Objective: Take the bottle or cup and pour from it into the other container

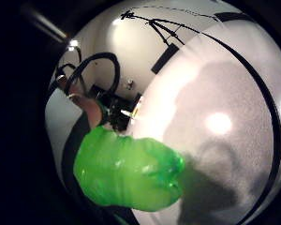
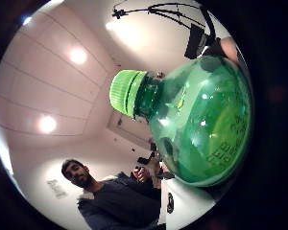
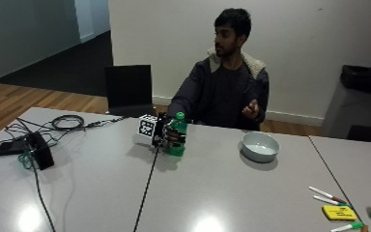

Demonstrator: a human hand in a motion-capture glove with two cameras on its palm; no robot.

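Note:
A green plastic bottle (image 3: 177,136) with a green cap stands upright on the grey table (image 3: 211,193). My gloved right hand (image 3: 166,135) grips it round the body from its left side. In the thumb side palm view the bottle (image 2: 201,120) fills the frame, with its ribbed cap (image 2: 125,93) on. The little finger side palm view shows the bottle's lower part (image 1: 131,171) close to the palm, above the table top. A grey bowl (image 3: 260,146) sits on the table to the right of the bottle, apart from it. The bare left hand (image 3: 251,109) is raised near the person's chest.
A black device (image 3: 39,151) and coiled cables (image 3: 66,122) lie at the table's left. Markers (image 3: 327,195) and a yellow pad (image 3: 338,212) lie at the front right. A black chair (image 3: 129,91) stands behind the table. A seam (image 3: 336,180) divides the table on the right.

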